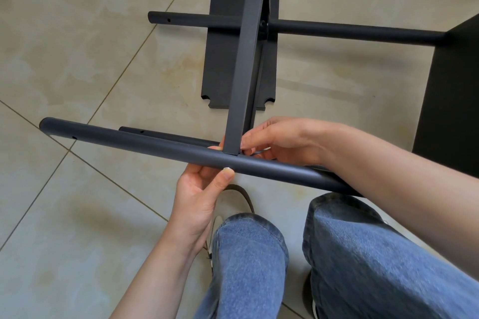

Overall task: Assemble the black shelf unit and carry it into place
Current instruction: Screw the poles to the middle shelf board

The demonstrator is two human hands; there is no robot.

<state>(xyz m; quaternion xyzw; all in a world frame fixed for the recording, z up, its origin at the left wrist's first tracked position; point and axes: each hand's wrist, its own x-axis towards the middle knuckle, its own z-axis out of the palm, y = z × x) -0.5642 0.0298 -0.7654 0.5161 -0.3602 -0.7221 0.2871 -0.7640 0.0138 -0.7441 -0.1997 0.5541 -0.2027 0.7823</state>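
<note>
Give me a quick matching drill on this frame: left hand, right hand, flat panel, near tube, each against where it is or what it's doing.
Things:
1. left hand
2. right hand
3. flat panel
4. near tube

States:
A. lies flat on the floor tiles
B. grips the tube from below, thumb on a screw head
C. fingers work at the joint behind the upright shelf edge
D. held off the floor, a hole near its free end

Pairs: 1-B, 2-C, 3-A, 4-D
</note>
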